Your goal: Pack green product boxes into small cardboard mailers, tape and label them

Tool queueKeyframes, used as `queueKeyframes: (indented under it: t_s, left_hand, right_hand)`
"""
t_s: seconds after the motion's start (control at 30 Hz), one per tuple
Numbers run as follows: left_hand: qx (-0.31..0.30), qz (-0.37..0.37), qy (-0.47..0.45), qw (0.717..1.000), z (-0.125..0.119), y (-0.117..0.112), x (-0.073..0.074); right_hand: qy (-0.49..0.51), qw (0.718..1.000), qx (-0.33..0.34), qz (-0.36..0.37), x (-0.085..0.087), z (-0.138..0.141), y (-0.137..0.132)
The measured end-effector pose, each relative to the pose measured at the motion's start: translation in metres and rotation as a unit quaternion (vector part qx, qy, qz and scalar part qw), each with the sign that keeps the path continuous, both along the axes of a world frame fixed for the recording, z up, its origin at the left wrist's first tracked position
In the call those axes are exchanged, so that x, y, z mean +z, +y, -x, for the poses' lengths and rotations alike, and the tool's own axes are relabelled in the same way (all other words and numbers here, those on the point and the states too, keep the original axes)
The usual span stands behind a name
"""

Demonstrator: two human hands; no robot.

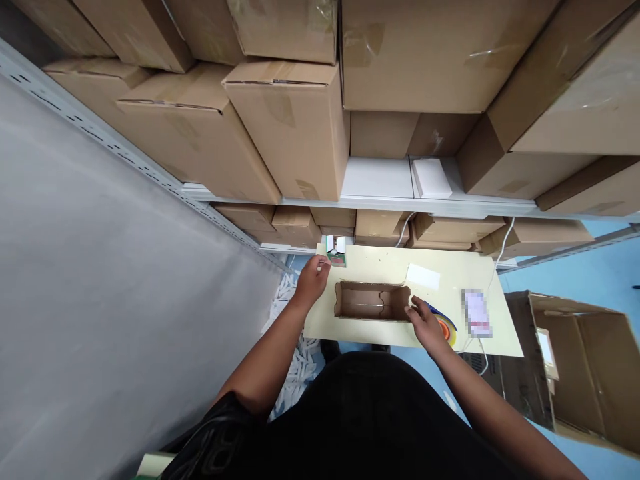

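On the pale yellow table [320, 328], a long open cardboard box [373, 319] lies in front of me, its inside showing brown walls and a thin bright line. My right hand [427, 327] is at the box's right end, fingers slightly apart and fingertips by its edge; whether they press on it is unclear. At the table's far left corner stands a small green and white box [336, 259] with its top flaps up. Beside it my left hand [313, 281] is closed in a pinch, and anything between thumb and finger is too small to make out.
Right of my right hand lies a roll of tape [446, 328], with a blurred phone-like item [477, 313] and cable farther right. A white paper [423, 276] lies behind. Shelves [370, 200] hold cartons; a big open carton [585, 360] stands right; white strips [295, 373] cover the floor left.
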State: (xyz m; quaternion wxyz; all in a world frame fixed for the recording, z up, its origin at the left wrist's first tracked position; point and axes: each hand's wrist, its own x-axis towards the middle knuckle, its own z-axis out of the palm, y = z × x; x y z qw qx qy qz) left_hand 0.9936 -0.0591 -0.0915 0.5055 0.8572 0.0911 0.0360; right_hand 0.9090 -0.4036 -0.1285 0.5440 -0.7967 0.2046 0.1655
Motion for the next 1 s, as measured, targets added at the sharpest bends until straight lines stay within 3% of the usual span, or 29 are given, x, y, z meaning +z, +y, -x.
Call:
queueKeyframes:
  t_s: [0.1, 0.23, 0.43, 0.6, 0.8, 1.0]
  left_hand:
    - [-0.006, -0.004, -0.01, 1.0, -0.008, -0.005, 0.004]
    - [-0.005, -0.002, -0.005, 1.0, 0.006, -0.01, 0.001]
    - [0.016, 0.033, 0.049, 0.998, 0.055, -0.019, -0.03]
    - [0.021, 0.106, 0.181, 0.978, 0.088, -0.033, -0.058]
    - [-0.013, 0.217, 0.214, 0.952, 0.101, -0.043, -0.065]
    - [-0.049, 0.214, 0.184, 0.958, 0.107, -0.03, -0.07]
  right_hand:
    - [0.001, 1.0, -0.005, 0.006, 0.005, 0.001, -0.002]
    - [0.012, 1.0, -0.01, 0.012, 0.008, 0.001, -0.006]
    - [0.047, 0.999, -0.004, -0.006, -0.005, -0.003, -0.009]
    - [0.084, 0.996, 0.017, -0.008, -0.015, -0.005, -0.005]
    - [0.12, 0.991, 0.001, -0.058, -0.026, -0.004, 0.002]
    - [0.091, 0.995, -0.012, -0.047, -0.036, 0.001, 0.009]
